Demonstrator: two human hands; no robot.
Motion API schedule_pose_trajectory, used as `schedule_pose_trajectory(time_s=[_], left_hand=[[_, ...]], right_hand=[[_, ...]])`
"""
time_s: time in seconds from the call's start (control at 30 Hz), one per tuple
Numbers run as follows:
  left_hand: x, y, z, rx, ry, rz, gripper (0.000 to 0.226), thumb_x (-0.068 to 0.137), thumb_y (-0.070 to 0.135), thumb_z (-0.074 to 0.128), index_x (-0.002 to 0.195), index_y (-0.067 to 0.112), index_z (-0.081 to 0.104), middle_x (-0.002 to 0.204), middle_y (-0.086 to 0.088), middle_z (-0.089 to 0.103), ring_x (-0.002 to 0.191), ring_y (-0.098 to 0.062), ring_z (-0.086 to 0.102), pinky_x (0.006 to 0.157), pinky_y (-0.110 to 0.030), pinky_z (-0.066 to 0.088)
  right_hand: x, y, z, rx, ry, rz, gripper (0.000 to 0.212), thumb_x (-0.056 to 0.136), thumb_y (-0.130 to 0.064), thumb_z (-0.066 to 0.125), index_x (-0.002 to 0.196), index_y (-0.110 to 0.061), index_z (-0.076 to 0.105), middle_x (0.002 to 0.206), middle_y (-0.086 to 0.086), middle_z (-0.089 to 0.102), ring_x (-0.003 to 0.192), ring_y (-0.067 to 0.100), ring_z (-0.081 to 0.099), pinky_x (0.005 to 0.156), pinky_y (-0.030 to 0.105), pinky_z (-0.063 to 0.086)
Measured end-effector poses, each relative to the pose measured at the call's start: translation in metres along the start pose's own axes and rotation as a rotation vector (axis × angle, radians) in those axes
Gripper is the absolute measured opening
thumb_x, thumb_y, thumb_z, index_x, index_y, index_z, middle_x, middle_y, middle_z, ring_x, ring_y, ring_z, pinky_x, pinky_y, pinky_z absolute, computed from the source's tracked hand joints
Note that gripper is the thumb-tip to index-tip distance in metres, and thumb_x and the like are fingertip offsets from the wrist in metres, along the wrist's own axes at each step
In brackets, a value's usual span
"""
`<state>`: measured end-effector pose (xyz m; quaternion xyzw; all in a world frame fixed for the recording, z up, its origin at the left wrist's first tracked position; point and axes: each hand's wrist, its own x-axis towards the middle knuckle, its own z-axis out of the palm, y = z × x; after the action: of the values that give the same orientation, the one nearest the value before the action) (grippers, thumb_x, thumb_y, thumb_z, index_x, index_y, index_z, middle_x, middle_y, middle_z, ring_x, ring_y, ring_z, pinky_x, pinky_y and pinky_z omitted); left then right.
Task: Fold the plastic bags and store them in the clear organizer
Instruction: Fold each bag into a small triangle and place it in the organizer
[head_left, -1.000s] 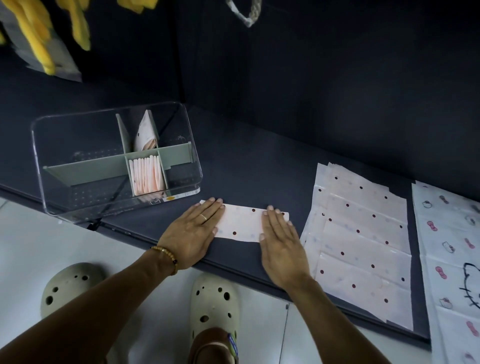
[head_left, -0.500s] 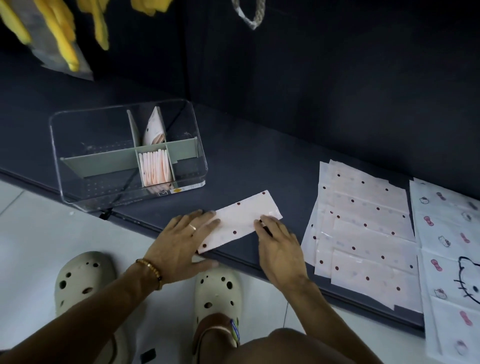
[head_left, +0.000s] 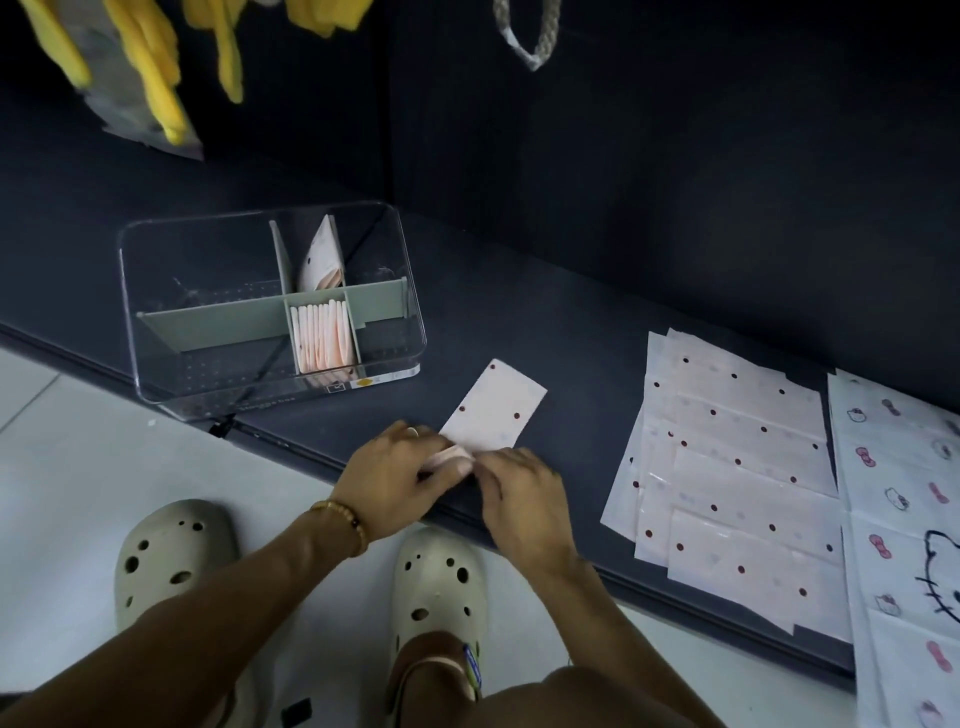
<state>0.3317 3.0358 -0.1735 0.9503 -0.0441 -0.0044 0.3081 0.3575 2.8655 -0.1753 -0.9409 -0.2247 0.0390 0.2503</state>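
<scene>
Grip: both my hands pinch the near end of the dotted bag strip (head_left: 491, 413); my left hand (head_left: 397, 480) curls round the folded-over end; my right hand (head_left: 524, 491) pinches it from the other side
Bag strip: flat on the dark shelf (head_left: 545, 322); far end angled up and right
Clear organizer (head_left: 270, 312): left of the strip; folded bags (head_left: 322, 338) upright in its middle compartment
Flat bags (head_left: 737, 478): stacked on my right
</scene>
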Motion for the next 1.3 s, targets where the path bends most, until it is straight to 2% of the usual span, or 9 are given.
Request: schedule_pose_trajectory(time_s=[0.07,0.17,0.37,0.5,0.73,0.83,0.9,1.03,1.3], left_hand=[[0.006,0.001,-0.003,-0.263,0.014,-0.119,0.017,0.081,0.047,0.067,0.084,0.031,0.061,0.073,0.021,0.059,0.070,0.004,0.055,0.062,-0.007,0.039],[0.016,-0.001,-0.003,-0.462,-0.011,-0.311,0.006,0.084,0.024,0.071,0.083,0.017,0.070,0.078,0.011,0.068,0.073,-0.001,0.062,0.068,-0.016,0.048],[0.036,0.004,0.006,-0.216,0.070,-0.454,0.027,0.088,0.028,0.064,0.067,0.011,0.064,0.069,-0.005,0.067,0.068,-0.020,0.064,0.073,-0.033,0.053],[0.047,0.005,0.010,-0.179,0.058,-0.559,0.026,0.090,0.032,0.061,0.074,0.012,0.065,0.077,-0.008,0.069,0.071,-0.025,0.067,0.076,-0.036,0.056],[0.064,0.004,0.017,0.227,0.059,-0.593,0.035,0.087,0.052,0.056,0.085,0.019,0.066,0.089,-0.009,0.066,0.085,-0.031,0.062,0.062,-0.031,0.040],[0.063,0.004,0.016,0.269,0.157,-0.485,0.031,0.085,0.047,0.061,0.088,0.016,0.060,0.092,-0.007,0.062,0.091,-0.028,0.058,0.064,-0.034,0.045],[0.062,0.000,0.018,0.203,0.198,-0.253,0.020,0.084,0.028,0.066,0.095,0.012,0.060,0.104,-0.008,0.058,0.103,-0.029,0.053,0.080,-0.040,0.046],[0.064,-0.005,0.024,0.192,0.005,0.099,0.035,0.090,0.013,0.053,0.124,0.014,0.059,0.144,-0.005,0.044,0.135,-0.026,0.037,0.108,-0.037,0.027],[0.060,0.006,0.028,0.373,0.030,0.083,0.028,0.093,0.014,0.051,0.117,0.004,0.061,0.119,-0.012,0.053,0.099,-0.032,0.049,0.087,-0.040,0.048]], right_hand=[[0.009,0.006,-0.005,0.208,0.006,0.188,0.014,0.092,-0.015,0.058,0.088,-0.015,0.071,0.084,0.000,0.072,0.074,0.021,0.063,0.069,0.033,0.050],[0.020,0.017,-0.011,0.426,-0.035,0.394,0.021,0.092,-0.018,0.059,0.071,-0.018,0.063,0.067,-0.005,0.064,0.060,0.011,0.056,0.060,0.028,0.045],[0.045,0.018,-0.004,0.293,-0.012,0.574,0.018,0.090,-0.030,0.062,0.078,-0.018,0.068,0.070,-0.007,0.068,0.067,0.012,0.061,0.064,0.023,0.043],[0.062,0.014,0.000,0.188,-0.051,0.601,0.016,0.093,-0.031,0.058,0.084,-0.019,0.064,0.082,0.001,0.069,0.081,0.021,0.064,0.067,0.025,0.043],[0.073,0.011,0.002,0.168,-0.028,0.696,0.018,0.091,-0.028,0.058,0.100,-0.015,0.067,0.094,0.006,0.070,0.091,0.027,0.065,0.071,0.029,0.051],[0.075,0.011,0.000,0.123,-0.053,0.670,0.020,0.093,-0.028,0.055,0.105,-0.013,0.062,0.100,0.009,0.067,0.096,0.030,0.063,0.075,0.034,0.053],[0.077,0.011,-0.001,0.048,-0.083,0.623,0.022,0.096,-0.029,0.051,0.109,-0.012,0.058,0.104,0.011,0.065,0.098,0.032,0.061,0.074,0.035,0.050],[0.075,0.013,-0.002,-0.061,-0.110,0.523,0.021,0.098,-0.029,0.046,0.109,-0.012,0.053,0.102,0.014,0.064,0.095,0.035,0.062,0.073,0.038,0.050],[0.036,0.032,-0.004,-0.203,0.274,0.282,0.026,0.094,-0.022,0.054,0.116,-0.011,0.061,0.116,0.009,0.061,0.103,0.029,0.056,0.083,0.043,0.045]])
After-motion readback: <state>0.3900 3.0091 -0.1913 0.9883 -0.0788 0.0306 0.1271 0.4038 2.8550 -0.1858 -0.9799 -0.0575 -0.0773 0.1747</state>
